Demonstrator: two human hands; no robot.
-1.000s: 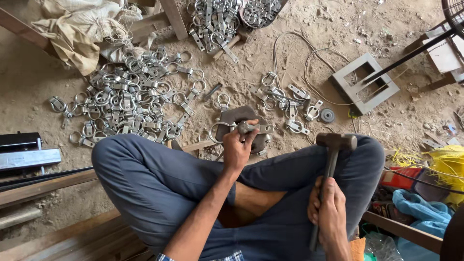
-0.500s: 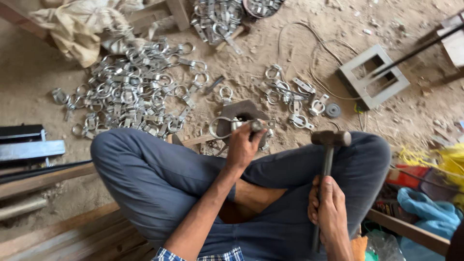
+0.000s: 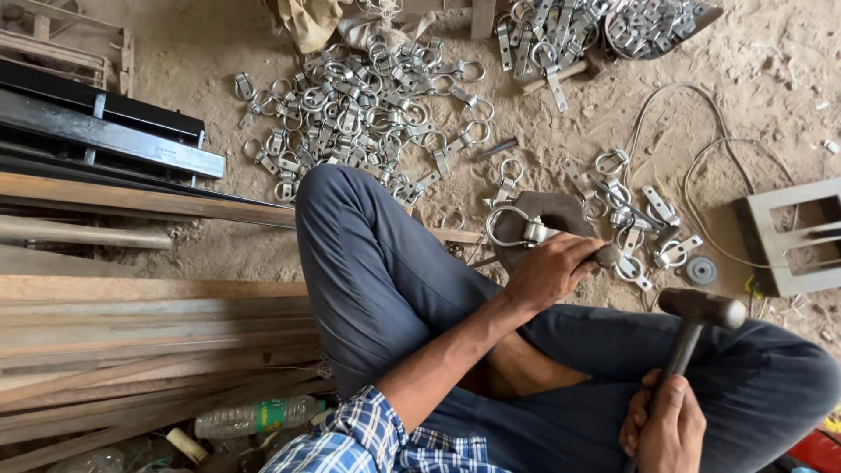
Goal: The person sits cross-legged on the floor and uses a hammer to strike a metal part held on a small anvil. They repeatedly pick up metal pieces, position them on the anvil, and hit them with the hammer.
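I sit cross-legged on a sandy floor. My left hand [image 3: 554, 269] grips a metal ring-and-strap fitting [image 3: 515, 229] and holds it on a dark iron block [image 3: 549, 212] in front of my legs. My right hand [image 3: 663, 427] is wrapped around the handle of a hammer [image 3: 698, 313], whose head is raised above my right knee, to the right of the block.
A large heap of ring fittings [image 3: 359, 109] lies on the floor beyond my left knee. A smaller pile [image 3: 638, 223] sits right of the block, more fittings [image 3: 561, 31] at the top. Steel bars and wooden planks [image 3: 114, 263] are stacked left. A metal frame [image 3: 793, 236] lies right.
The view has shifted left and nearer. My left hand keeps the fitting on the block. The hammer stays raised in my right hand.
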